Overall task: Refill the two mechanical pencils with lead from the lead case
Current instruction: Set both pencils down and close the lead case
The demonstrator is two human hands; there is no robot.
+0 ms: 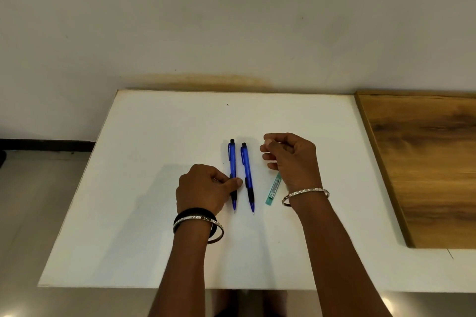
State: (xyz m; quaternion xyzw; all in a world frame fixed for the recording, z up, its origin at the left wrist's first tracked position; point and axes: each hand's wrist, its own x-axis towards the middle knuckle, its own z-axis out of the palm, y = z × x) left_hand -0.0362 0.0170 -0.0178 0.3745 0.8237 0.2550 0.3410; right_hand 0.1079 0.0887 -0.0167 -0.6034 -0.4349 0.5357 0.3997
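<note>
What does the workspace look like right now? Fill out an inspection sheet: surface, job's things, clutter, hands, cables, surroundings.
Surface: white table, bare apart from the job's things; wooden panel set in at its right.
Job's things: two blue mechanical pencils, left pencil and right pencil, lie side by side, tips toward the person; green lead case lies right of them.
Clutter: nothing seen.
Hands: left hand pinches the left pencil near its grip; right hand hovers curled above the lead case, whether it holds anything is unclear. Bangles on both wrists.
Cables: nothing seen.
Surroundings: pale wall behind, stained near the table edge; floor at left.
</note>
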